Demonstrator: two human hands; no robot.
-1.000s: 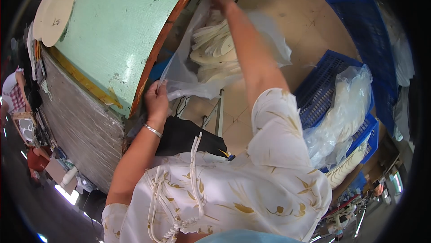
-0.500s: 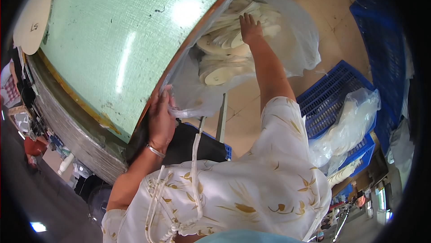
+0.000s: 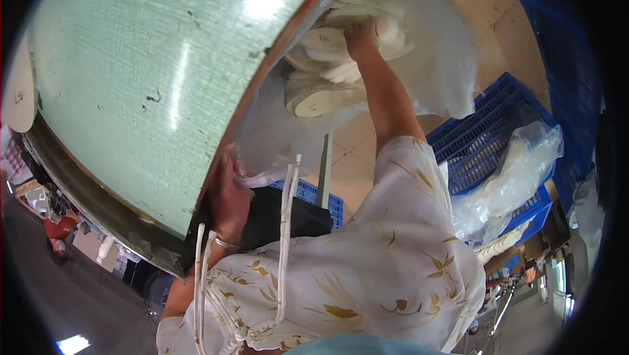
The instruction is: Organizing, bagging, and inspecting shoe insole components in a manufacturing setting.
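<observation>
A large clear plastic bag [image 3: 442, 47] hangs open beside the table edge, with several stacks of pale, flat insoles [image 3: 316, 102] inside. My right hand [image 3: 362, 40] reaches into the bag with its fingers bent down over the upper stack; the fingertips are partly hidden among the insoles. Close to the table's rim, my left hand [image 3: 229, 201] pinches the near edge of the bag. Part of that hand lies in shadow, and a bracelet circles its wrist.
The green-topped table [image 3: 131, 60] with a brown rim fills the left. One loose insole [image 3: 19, 93] lies at its far left edge. Blue plastic crates [image 3: 488, 122] stand on the right, with a filled plastic bag [image 3: 514, 175] on one. A metal leg [image 3: 324, 171] stands below the bag.
My right hand's fingers, spread over the insoles before, are now bent into the stack. The upper insoles have shifted. My left hand stays at the bag's edge, slightly lower in view.
</observation>
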